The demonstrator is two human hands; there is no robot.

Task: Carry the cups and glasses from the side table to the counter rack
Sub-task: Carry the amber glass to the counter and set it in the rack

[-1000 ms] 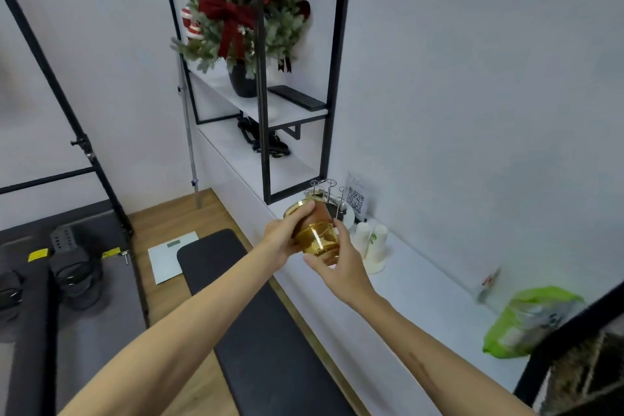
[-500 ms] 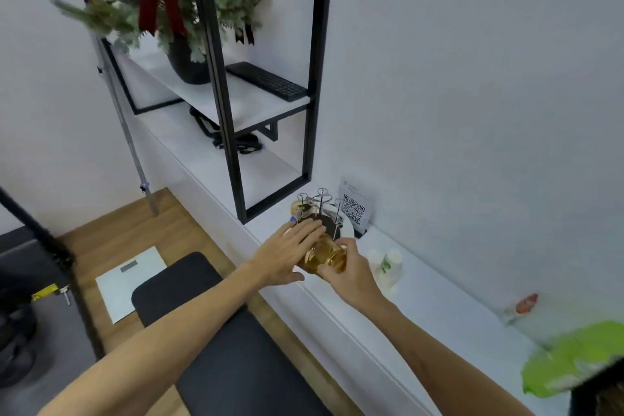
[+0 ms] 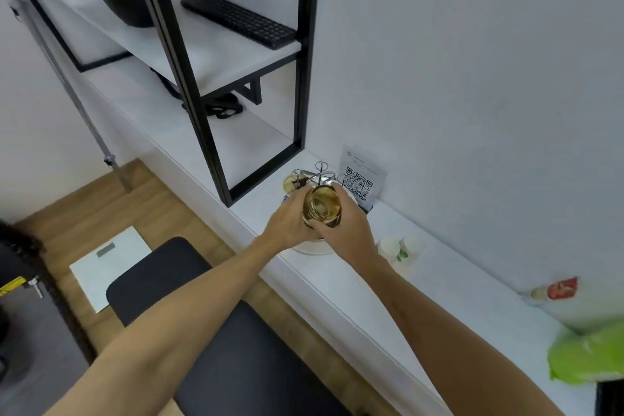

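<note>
Amber glass (image 3: 321, 205) gripped from both sides, left hand (image 3: 293, 220) and right hand (image 3: 344, 232) fingers curled round it, steadied above wire rack (image 3: 315, 176) for placing.

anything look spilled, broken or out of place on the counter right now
Nothing stands out. Both hands, left hand and right hand, hold the amber glass cup over the wire cup rack on the white counter; no spill or damage shows.
</note>
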